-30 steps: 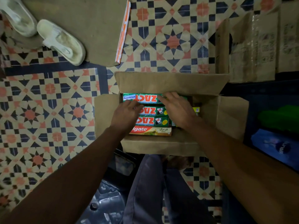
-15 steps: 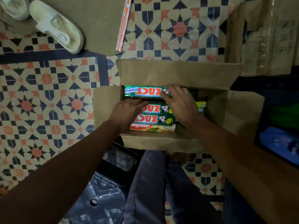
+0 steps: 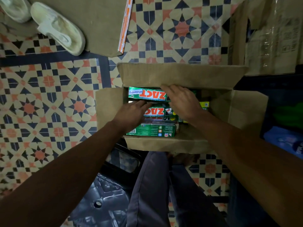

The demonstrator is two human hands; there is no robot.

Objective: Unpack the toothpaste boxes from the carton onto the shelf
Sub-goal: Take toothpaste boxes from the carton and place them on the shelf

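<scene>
I see the left hand point(image 3: 131, 115) lying flat inside the carton point(image 3: 180, 76), fingers straight, tips pushed into the gap between the far toothpaste box point(image 3: 147, 94) and the second box point(image 3: 155, 111). The boxes are glossy green with red ZACT lettering, packed flat side by side. The nearest box point(image 3: 152, 130) shows its barcode side. The right hand point(image 3: 182, 102) rests spread over the far box's right end.

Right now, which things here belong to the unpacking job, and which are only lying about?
For the job: carton, green toothpaste boxes inside it, left hand and right hand on them.
Lying about: pale sandal, flat cardboard sheet, taped carton at far right, blue packet.
</scene>
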